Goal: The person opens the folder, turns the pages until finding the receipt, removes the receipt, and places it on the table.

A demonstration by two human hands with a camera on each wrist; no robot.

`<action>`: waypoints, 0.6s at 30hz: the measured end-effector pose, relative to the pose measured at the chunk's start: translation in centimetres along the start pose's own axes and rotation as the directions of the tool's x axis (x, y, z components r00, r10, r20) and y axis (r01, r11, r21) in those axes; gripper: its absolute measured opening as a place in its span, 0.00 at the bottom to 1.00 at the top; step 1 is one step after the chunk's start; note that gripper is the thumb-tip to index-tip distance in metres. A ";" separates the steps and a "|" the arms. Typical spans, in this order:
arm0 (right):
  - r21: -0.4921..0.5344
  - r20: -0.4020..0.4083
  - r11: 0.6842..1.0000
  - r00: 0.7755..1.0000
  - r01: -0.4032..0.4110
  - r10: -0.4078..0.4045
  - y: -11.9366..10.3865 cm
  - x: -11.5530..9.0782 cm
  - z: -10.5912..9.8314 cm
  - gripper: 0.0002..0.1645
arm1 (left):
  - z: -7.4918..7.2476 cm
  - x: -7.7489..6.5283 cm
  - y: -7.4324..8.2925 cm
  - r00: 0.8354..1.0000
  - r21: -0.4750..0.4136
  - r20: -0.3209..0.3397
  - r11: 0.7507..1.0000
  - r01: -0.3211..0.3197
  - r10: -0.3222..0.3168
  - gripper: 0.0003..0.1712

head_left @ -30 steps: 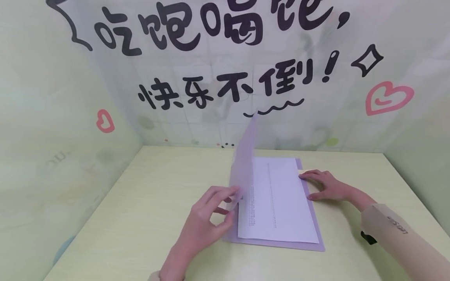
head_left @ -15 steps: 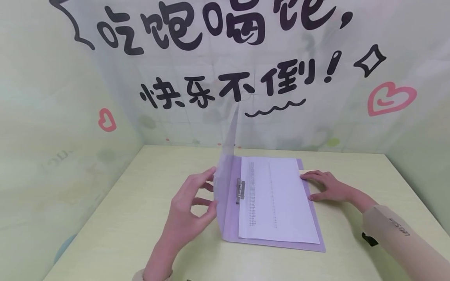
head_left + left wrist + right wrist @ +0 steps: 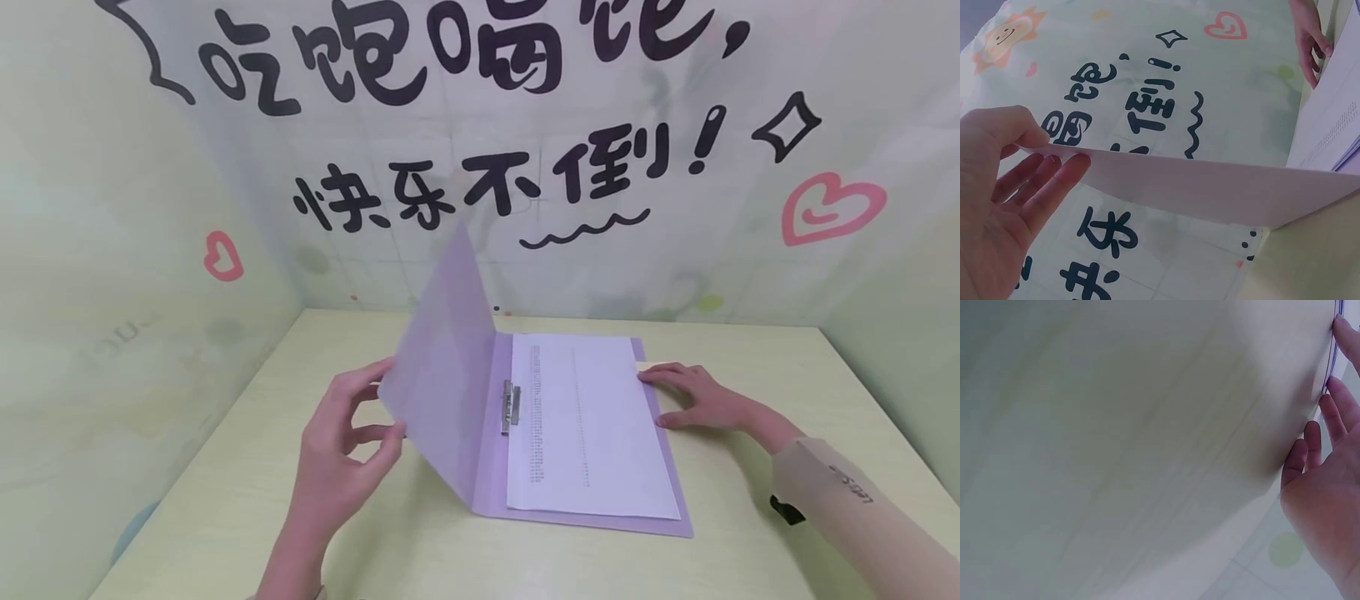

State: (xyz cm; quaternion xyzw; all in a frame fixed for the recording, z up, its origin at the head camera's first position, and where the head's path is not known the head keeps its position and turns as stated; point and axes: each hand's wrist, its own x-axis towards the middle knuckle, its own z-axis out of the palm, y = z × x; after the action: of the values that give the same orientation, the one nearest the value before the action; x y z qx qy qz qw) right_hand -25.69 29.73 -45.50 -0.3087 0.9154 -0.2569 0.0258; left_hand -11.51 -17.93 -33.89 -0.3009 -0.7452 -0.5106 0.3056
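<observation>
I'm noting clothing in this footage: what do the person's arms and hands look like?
The left hand and right hand are bare. The right sleeve is beige with small dark lettering, a black piece beneath. Only a beige edge of the left sleeve shows.

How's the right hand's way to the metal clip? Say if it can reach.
Probably yes: only flat paper lies between the right hand and the metal clip, and the raised cover leans away.
</observation>
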 end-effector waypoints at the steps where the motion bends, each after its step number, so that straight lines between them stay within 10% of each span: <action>1: 0.001 0.003 1.000 1.000 -0.004 0.004 0.0 0.0 0.0 0.41 | -0.3 -0.1 -0.1 1.000 -0.010 -0.004 1.000 0.005 -0.005 0.40; 11: -0.006 0.003 1.000 1.000 0.007 -0.007 -0.1 0.0 -0.1 0.41 | -3.5 -1.8 -1.3 0.992 -0.184 -0.079 0.979 0.081 -0.097 0.36; 18: -0.004 0.007 1.000 1.000 0.008 -0.008 -0.2 0.0 -0.2 0.41 | -5.2 -3.0 -1.8 0.948 -0.037 -0.127 0.956 0.290 -0.293 0.35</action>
State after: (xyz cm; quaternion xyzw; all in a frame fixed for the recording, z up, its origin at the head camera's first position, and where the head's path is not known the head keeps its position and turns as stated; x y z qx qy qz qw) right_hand -25.60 29.68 -45.25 -0.3136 0.9145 -0.2540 0.0275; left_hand -10.22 -23.77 -35.68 -0.1560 -0.7551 -0.5756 0.2724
